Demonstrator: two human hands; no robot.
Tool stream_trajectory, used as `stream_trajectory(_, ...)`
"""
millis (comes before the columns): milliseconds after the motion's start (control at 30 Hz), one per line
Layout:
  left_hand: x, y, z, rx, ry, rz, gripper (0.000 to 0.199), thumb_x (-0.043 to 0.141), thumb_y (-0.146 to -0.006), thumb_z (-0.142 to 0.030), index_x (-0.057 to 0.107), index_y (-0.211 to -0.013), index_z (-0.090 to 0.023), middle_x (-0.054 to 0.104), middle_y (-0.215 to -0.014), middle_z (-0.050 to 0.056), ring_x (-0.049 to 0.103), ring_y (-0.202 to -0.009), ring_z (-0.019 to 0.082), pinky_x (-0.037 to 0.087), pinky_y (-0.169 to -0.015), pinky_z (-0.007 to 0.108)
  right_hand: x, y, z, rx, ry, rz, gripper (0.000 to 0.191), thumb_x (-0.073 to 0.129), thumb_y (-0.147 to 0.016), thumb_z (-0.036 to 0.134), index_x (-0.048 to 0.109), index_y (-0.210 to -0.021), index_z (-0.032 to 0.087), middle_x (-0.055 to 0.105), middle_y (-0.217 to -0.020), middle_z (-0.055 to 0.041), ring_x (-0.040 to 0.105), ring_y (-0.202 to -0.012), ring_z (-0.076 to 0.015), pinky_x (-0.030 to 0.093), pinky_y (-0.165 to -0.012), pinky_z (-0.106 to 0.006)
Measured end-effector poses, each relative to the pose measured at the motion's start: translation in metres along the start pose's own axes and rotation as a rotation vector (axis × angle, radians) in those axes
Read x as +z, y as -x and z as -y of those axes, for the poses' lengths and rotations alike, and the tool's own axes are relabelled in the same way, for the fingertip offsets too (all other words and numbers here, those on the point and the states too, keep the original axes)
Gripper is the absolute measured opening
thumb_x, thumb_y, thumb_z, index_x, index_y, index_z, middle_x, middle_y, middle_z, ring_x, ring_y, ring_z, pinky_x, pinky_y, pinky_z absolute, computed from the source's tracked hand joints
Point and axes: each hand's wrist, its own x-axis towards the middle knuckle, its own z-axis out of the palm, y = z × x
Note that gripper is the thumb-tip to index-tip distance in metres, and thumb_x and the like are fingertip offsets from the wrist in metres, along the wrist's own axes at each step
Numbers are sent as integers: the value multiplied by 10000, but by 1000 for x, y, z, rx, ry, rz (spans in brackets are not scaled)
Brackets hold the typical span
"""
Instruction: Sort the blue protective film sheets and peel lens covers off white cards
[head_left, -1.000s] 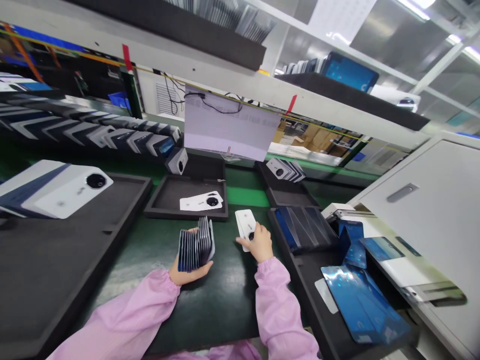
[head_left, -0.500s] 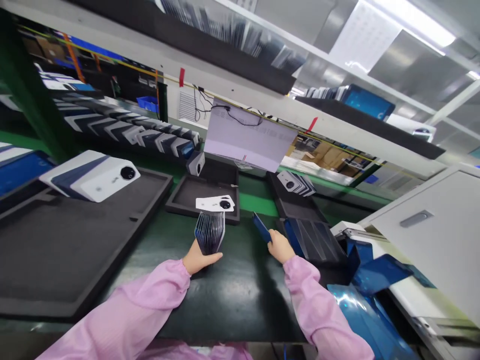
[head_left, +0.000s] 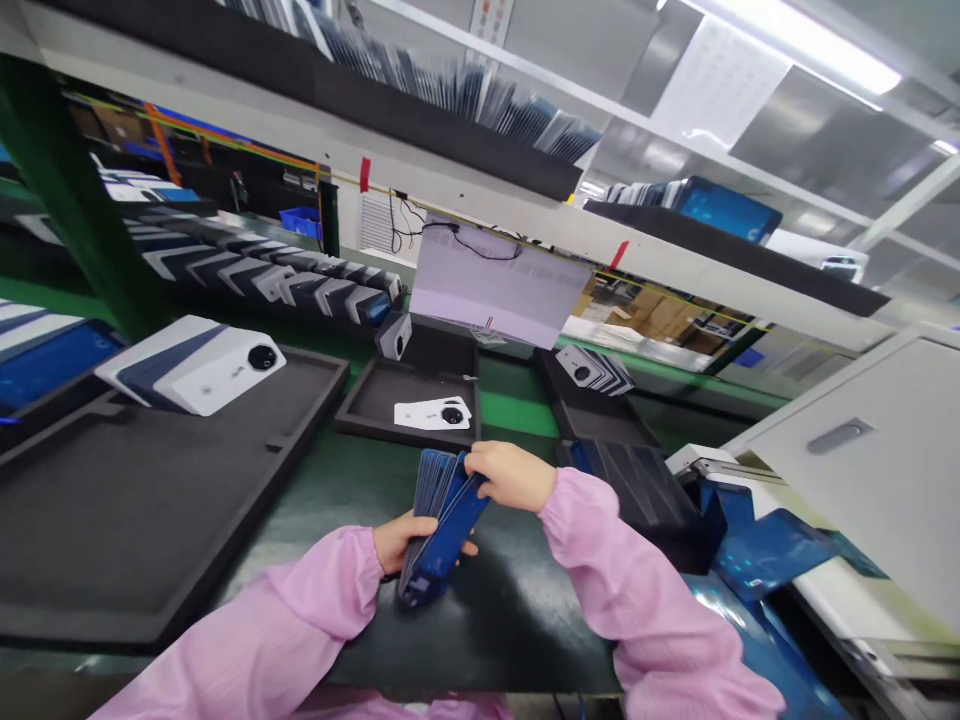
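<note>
Over the dark green tabletop [head_left: 315,480]
Your left hand [head_left: 401,540] clamps thin, rectangular blue panels [head_left: 435,485]; your right hand [head_left: 516,474] pinches one's far end.

Glossy panels [head_left: 459,528]; matt tray [head_left: 165,510]; cloth sleeves [head_left: 300,605].

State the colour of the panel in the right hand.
The panel is blue; head view.

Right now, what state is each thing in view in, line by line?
Stack of thin, flat blue panels: held, fanned at the top.
Glossy blue rectangular panel: held, slanting beside the stack.
Left grip: closed on the stack.
Right grip: closed on the glossy panel's upper end.
White rectangular panels with black circles: lying flat, overlapping.
Small dark rectangular tray: flat, uncovered.
White strip ceiling light: lit.
</note>
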Motion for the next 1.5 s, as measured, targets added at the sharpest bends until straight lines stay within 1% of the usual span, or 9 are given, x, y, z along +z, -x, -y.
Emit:
stream_trajectory(133, 5, 0, 4, 28, 24, 18, 522, 683, -655, -439, 631, -1083, -145, 694, -1025, 120, 657, -867, 237, 469, -761, 338, 17, -12, 1, 28, 51, -122, 447, 744, -553, 19, 580, -935, 183, 539, -944, -44, 553, -852, -201, 470, -713, -307)
stream_trajectory(333, 8, 2, -3, 35, 37, 29, 529, 723, -606, -385, 657, -1051, -107, 715, -937, 125, 663, -787, 213, 480, -709, 300, 28, 14, -8, 15, -210, -344, 545, 720, -658, 117, 488, -1140, 219, 509, -1095, -59, 524, -994, -204, 472, -862, -367)
stream_trajectory(567, 12, 2, -1, 47, 29, 10, 635, 726, -598, -345, 582, -1173, -119, 692, -1048, 156, 677, -798, 255, 464, -635, 294, 57, 26, -11, 205, -409, -549, 502, 801, -586, 305, 543, -1007, 217, 550, -1001, -43, 531, -926, -210, 459, -829, -373)
stream_trajectory(833, 11, 4, 3, 1, 36, 5, 615, 689, -619, -376, 596, -1160, -98, 731, -916, 154, 686, -729, 243, 476, -629, 297, 80, 34, -32, 434, -828, -514, 396, 810, -536, 344, 497, -728, 197, 477, -665, 62, 470, -647, -125, 413, -623, -258)
stream_trajectory(967, 11, 2, 8, 2, 57, -15, 515, 687, -624, -346, 654, -1071, -93, 741, -854, 137, 684, -711, 242, 479, -643, 307, 89, 50, -44, 387, -1037, -457, 329, 775, -608, 376, 556, -756, 180, 565, -726, 22, 525, -705, -148, 438, -672, -275)
stream_trajectory(1100, 4, 3, 11, 7, 95, -47, 369, 663, -657, -313, 696, -964, -111, 740, -739, 94, 678, -688, 230, 471, -651, 308, 91, 77, -58, 392, -1198, -526, 354, 743, -659, 376, 574, -906, 187, 634, -830, -16, 582, -764, -170, 462, -728, -303)
stream_trajectory(1233, -3, 4, 5, -41, 128, -14, 431, 613, -682, -369, 668, -1016, -101, 734, -879, 122, 674, -815, 255, 472, -740, 351, 92, 108, -84, 619, -1067, -551, 418, 714, -640, 435, 573, -943, 183, 654, -826, -43, 612, -743, -201, 490, -696, -336)
stream_trajectory(1333, -4, 4, -2, -42, 150, 45, 557, 565, -705, -413, 590, -1160, -94, 700, -1025, 144, 641, -957, 274, 454, -805, 368, 98, 116, -100, 795, -852, -518, 365, 745, -576, 392, 604, -817, 157, 648, -754, -67, 614, -733, -251, 492, -702, -401)
stream_trajectory(1500, -3, 3, -2, -14, 156, 49, 651, 580, -709, -406, 506, -1264, -74, 675, -1098, 164, 613, -1031, 304, 439, -851, 385, 105, 84, -74, 868, -631, -761, 507, 742, -602, 348, 562, -1037, 161, 555, -1132, -169, 502, -1087, -333, 419, -886, -480)
